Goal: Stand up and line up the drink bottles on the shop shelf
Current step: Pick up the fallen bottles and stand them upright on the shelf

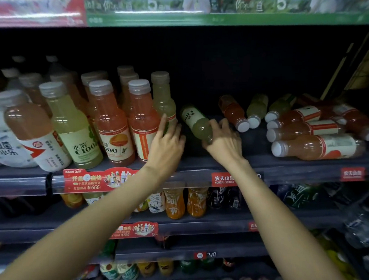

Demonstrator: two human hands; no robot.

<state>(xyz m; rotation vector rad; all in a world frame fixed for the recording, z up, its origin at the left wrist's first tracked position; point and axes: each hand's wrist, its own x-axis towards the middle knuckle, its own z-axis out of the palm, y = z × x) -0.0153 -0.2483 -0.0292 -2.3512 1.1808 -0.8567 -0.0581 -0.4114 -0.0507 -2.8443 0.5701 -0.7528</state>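
The right hand (225, 139) grips a tilted green bottle (198, 123); the left hand (168, 143) touches an upright green bottle (163, 96) on the shelf (284, 165).

The dark shelf (199, 163) carries upright juice bottles (112, 124) on its left (orange and pale green) and fallen bottles (314, 145) lying at right.

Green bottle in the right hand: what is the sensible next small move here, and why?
Probably tip it upright and set it beside the standing row. The right hand grips the green bottle near its neck, base pointing back into the shelf. The left hand rests against a standing green bottle at the row's end, with bare shelf between them.
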